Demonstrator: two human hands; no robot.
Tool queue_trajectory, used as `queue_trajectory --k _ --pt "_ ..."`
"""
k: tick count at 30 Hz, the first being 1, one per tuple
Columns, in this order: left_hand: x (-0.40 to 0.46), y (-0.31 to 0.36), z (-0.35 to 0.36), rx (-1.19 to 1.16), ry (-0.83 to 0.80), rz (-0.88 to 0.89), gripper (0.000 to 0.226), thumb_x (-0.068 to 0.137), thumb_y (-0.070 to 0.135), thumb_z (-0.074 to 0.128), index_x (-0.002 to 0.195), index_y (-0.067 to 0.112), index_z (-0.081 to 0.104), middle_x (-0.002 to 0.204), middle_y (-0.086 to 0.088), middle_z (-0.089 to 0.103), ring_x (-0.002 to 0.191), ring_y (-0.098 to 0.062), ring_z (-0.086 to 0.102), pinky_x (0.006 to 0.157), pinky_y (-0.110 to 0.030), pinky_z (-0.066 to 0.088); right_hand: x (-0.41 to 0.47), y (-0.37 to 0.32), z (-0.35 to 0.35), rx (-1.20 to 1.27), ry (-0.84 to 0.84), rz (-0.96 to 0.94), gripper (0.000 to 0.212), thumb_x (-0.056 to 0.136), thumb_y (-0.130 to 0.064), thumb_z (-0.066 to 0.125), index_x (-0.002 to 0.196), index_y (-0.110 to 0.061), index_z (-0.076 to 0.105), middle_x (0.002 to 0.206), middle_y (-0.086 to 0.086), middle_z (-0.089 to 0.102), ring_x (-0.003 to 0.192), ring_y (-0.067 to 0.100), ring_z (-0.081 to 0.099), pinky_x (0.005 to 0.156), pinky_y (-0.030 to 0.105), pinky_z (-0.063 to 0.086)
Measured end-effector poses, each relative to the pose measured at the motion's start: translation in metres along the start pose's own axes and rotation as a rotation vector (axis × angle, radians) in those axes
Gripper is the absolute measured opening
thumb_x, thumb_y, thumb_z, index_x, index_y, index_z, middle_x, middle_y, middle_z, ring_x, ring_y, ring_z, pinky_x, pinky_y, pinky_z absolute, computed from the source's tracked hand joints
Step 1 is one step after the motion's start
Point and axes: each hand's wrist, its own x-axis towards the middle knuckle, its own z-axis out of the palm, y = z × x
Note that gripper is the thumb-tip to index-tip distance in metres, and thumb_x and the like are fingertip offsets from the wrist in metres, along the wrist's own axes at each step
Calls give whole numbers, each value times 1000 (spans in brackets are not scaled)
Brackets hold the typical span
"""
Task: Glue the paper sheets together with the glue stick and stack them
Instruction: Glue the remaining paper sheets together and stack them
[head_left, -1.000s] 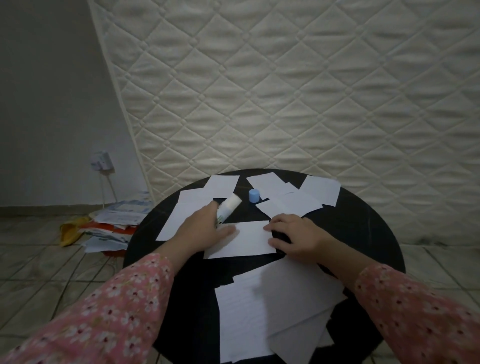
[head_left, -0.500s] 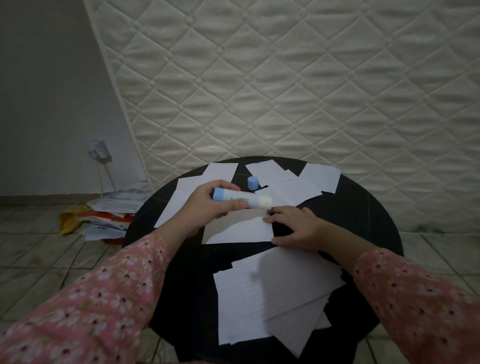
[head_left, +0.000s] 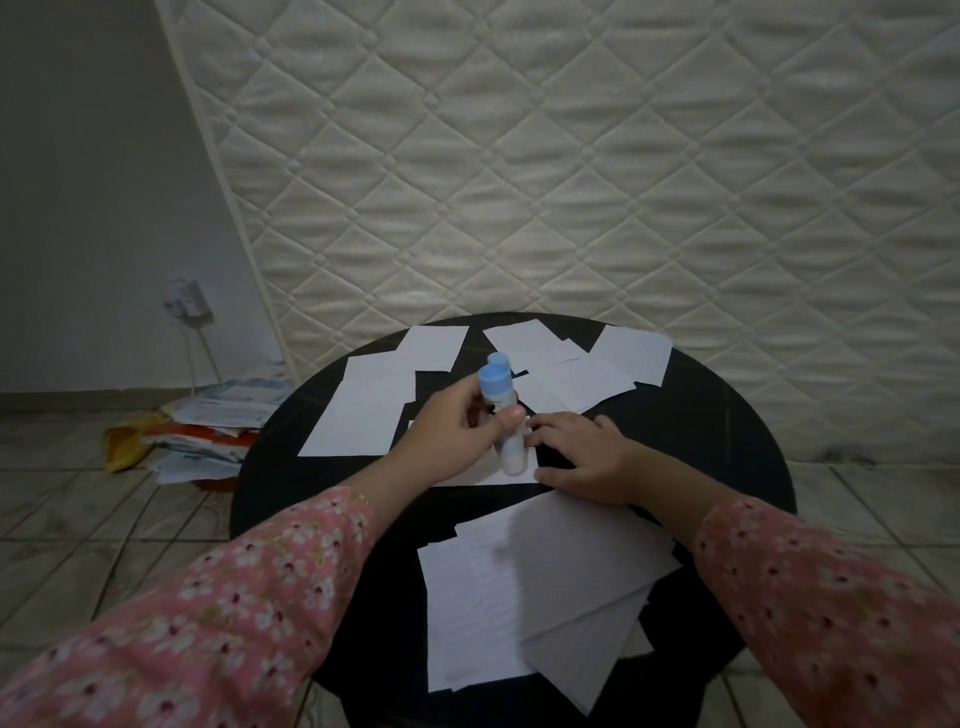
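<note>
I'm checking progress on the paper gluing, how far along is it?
Done, apparently: a stack of sheets lies at the near edge of the table. In hand: the left hand holds the uncapped glue stick over a sheet the right hand steadies. Left: loose sheets at the far side, and the cap.

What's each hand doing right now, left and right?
Left hand: gripping the glue stick, its open end down over the paper sheet.
Right hand: open, fingers pressing that sheet flat on the table.
</note>
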Motion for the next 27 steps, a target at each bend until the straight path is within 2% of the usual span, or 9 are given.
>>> queue_trajectory --k 4,8,12,15,22,25,27 --pt "-2 3 6 103 -11 37 12 87 31 67 89 32 56 90 3 67 88 -26 62 82 -44 51 -1 0 2 2 10 -5 52 95 -43 45 144 -30 34 156 -7 20 142 11 17 113 46 14" --pt "-3 6 8 151 -26 46 15 89 32 65 98 23 57 94 -2 67 88 -24 62 82 -40 50 -1 -2 0 -16 -13 9 55 95 -43 44 146 -27 31 157 -5 17 143 11 15 115 48 10" --pt "-1 6 9 182 -39 51 16 89 34 64 97 23 57 92 -5 66 85 -24 61 77 -36 48 0 -5 1 1 0 18 56 94 -40 46 145 -22 32 157 -4 19 142 12 17 113 48 12" --pt "0 8 9 203 -80 58 12 89 33 64 90 31 52 87 2 63 77 -14 57 73 -29 45 0 -9 2 31 15 36 54 94 -35 48 143 -19 33 155 -3 21 140 13 19 111 48 11" --pt "-3 11 3 213 -127 60 20 92 31 60 84 37 43 78 16 54 69 2 51 62 -10 37 1 -19 -1 89 -12 78 54 92 -28 51 142 -17 33 152 0 22 140 16 20 113 55 7" --pt "-6 9 -3 216 -119 56 22 93 30 60 82 38 42 76 16 53 66 9 50 62 -8 37 3 -20 -2 95 -28 95 54 91 -26 53 141 -19 35 153 -2 21 141 15 19 113 56 7" --pt "-7 6 -9 224 -116 38 21 93 31 60 84 39 43 80 15 54 71 3 50 64 -10 38 4 -20 -2 105 -34 104 52 91 -24 53 140 -20 35 153 -2 19 142 14 16 114 55 5"
